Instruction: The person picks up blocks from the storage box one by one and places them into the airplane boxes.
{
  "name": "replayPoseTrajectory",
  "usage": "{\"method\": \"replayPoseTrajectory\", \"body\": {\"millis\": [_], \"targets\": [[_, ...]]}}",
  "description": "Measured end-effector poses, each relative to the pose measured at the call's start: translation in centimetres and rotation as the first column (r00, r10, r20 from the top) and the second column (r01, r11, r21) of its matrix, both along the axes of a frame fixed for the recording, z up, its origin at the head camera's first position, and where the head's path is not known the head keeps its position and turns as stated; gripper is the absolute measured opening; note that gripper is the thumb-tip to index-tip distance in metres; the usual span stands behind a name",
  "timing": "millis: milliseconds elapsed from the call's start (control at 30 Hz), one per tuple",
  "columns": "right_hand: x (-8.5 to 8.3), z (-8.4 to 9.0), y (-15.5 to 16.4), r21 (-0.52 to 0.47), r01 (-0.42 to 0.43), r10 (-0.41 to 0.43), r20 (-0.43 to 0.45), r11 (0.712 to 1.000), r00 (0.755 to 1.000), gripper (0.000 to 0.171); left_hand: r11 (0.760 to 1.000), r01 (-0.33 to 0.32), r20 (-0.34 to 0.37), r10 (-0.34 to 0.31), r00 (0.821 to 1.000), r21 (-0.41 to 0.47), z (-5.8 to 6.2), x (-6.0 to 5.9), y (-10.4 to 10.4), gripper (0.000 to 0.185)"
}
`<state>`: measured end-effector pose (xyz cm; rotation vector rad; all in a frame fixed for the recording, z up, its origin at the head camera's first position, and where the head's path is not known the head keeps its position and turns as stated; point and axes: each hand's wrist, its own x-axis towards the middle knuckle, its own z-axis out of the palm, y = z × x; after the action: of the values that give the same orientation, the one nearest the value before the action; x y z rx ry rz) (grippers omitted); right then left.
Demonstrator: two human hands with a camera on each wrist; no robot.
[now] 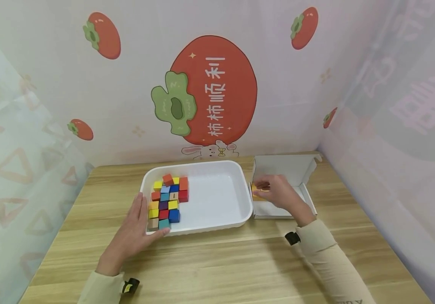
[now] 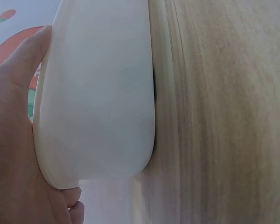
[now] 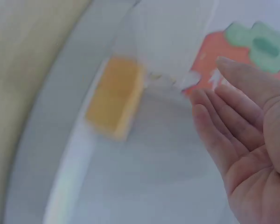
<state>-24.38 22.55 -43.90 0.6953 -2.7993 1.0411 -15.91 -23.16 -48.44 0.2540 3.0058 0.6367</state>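
At three o'clock of the tray (image 1: pixel 213 198), the right hand (image 1: pixel 278 192), fingertips parted, could knock the orange block (image 3: pixel 114 95) by hasty pinching; the left hand (image 1: pixel 131 230) rests unclenched

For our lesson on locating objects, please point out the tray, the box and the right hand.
Tray (image 1: pixel 217 196): head view, on the bare inside floor.
Box (image 1: pixel 282 166): head view, on the raised lid's inner face.
Right hand (image 1: pixel 278 192): head view, on its back.

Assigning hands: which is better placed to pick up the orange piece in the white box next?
Right, I'd judge: the right hand is at the white box, empty, near the orange piece. The left hand rests on the tray, farther away.
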Motion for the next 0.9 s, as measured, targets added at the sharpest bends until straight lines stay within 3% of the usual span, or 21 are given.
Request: {"method": "replayPoseTrajectory", "body": {"millis": [267,633,900], "targets": [[1.2,1.8,-5.2,0.069,-0.116,0.114,0.037,0.991,0.993,0.029,1.0,0.0,0.001,0.0,1.0,-0.007,0.1,0.0,0.1,0.132],[1.6,1.2,-12.1,0.035,-0.288,0.279,0.157,0.957,0.947,0.037,1.0,0.0,-0.003,0.0,1.0,-0.012,0.0,0.1,0.1,0.133],[1.4,-0.3,-16.8,0.147,-0.293,0.251,0.248,0.945,0.936,0.043,1.0,-0.001,-0.018,0.001,1.0,-0.014,-0.1,0.2,0.0,0.133]]}}
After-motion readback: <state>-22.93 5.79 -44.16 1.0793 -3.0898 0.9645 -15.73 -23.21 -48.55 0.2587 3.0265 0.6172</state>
